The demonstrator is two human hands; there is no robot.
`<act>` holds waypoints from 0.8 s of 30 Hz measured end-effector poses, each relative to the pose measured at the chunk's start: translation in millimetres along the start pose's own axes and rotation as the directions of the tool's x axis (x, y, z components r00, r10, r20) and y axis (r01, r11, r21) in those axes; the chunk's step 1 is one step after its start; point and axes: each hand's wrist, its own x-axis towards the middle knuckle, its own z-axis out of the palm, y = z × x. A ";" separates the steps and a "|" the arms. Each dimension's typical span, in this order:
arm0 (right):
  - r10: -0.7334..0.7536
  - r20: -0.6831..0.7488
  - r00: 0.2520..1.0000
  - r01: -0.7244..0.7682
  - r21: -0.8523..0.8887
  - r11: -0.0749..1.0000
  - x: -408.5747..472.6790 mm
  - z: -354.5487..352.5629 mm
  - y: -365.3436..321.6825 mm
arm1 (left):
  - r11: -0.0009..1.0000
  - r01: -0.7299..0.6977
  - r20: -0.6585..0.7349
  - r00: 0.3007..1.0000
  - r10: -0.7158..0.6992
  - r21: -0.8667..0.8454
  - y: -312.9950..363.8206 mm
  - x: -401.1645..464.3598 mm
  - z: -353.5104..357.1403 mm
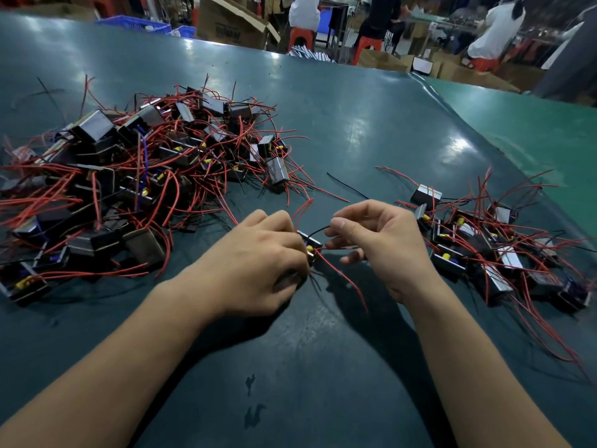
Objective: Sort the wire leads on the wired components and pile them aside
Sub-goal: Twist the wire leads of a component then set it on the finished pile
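- Looking for readable text first: a cardboard box (pixel 232 25) at 12 o'clock behind the tabletop (pixel 371 124) has dark print on its side, but it's too blurry to make out.
- Left hand (pixel 258 257) sits knuckles-up near the middle, fingers curled down around a small black wired component (pixel 310 245), gripping it just above the tabletop.
- Right hand (pixel 378 240) is right beside it at 3 o'clock of the part, thumb and forefinger pinching a thin black lead (pixel 318 230) coming off the component; the other fingers are loosely curled under.
- A red lead (pixel 345 276) trails from the same part toward 5 o'clock, down between the two wrists.
- Big tangled pile of components (pixel 129 176) with red wires fills the 9 to 11 o'clock side of the tabletop.
- Smaller pile (pixel 491 247) sits at 3 o'clock, just right of the right hand, red leads fanning outward.
- Blue crates (pixel 135 24) at 11 o'clock past the tabletop's far edge, can't tell what's in them.
- People sit on red stools (pixel 302 38) in the background around 12 to 1 o'clock.
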 end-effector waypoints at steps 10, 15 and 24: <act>0.031 0.032 0.999 -0.031 -0.011 0.999 -1.6 -7.8 -4.6 | 0.991 -0.051 -0.031 0.998 0.055 0.127 2.2 4.9 7.4; -0.023 0.025 0.999 0.024 -0.031 0.999 -2.3 -9.1 -6.6 | 0.988 0.022 -0.299 0.952 -0.068 -0.156 4.7 5.8 3.3; 0.000 0.161 0.987 -0.018 0.112 0.993 -8.0 -2.3 -12.7 | 0.803 0.271 -0.380 0.771 -0.512 -0.531 14.0 13.7 17.7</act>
